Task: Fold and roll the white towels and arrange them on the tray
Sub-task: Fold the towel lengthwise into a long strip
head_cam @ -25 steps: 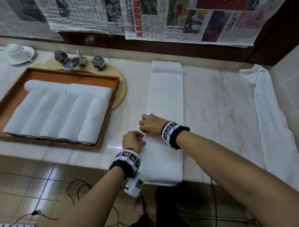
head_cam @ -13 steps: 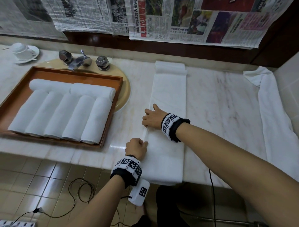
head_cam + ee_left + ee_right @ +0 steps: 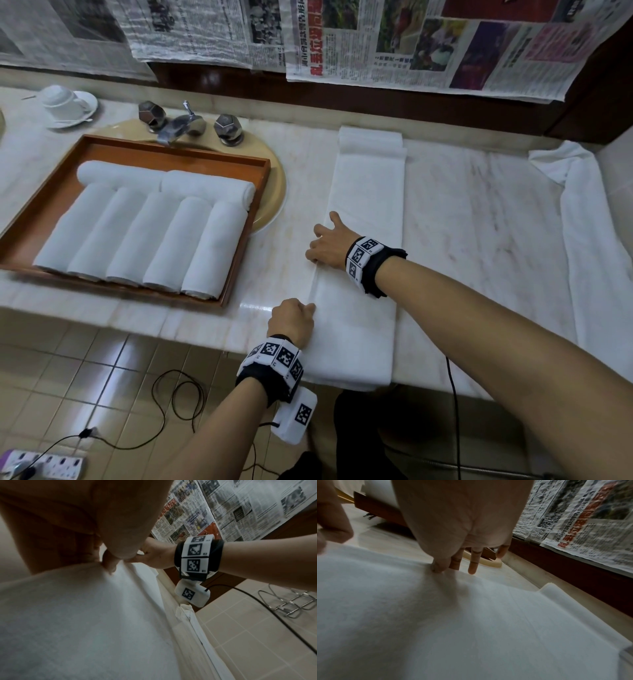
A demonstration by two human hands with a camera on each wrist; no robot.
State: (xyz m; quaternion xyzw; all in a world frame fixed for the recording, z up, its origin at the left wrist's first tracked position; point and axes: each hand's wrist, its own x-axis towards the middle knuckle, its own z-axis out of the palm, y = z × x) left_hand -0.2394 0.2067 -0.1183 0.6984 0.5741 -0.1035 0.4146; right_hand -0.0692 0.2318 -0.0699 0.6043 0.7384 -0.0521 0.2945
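A pale, veined marble desk (image 3: pixel 479 212), smooth and glossy, is spread with a long folded towel (image 3: pixel 363 308), laid from 12 to 6 o'clock at the centre with its near end hanging over the desk edge. The towel is judged light, soft and limp, with a fine matte weave; it would sag if lifted by one point, so its doubled left edge is best taken at two spread places. At 9 o'clock a shallow rectangular wooden tray (image 3: pixel 255 219) is filled with seven tight white rolls (image 3: pixel 137 233). The right hand (image 3: pixel 329 245) is seen pinching the left edge between thumb and forefinger, the other fingers (image 3: pixel 473 563) extended. The left hand (image 3: pixel 291 320), nearer 6 o'clock, appears curled, pinching the same edge, though the wrist view is blurred.
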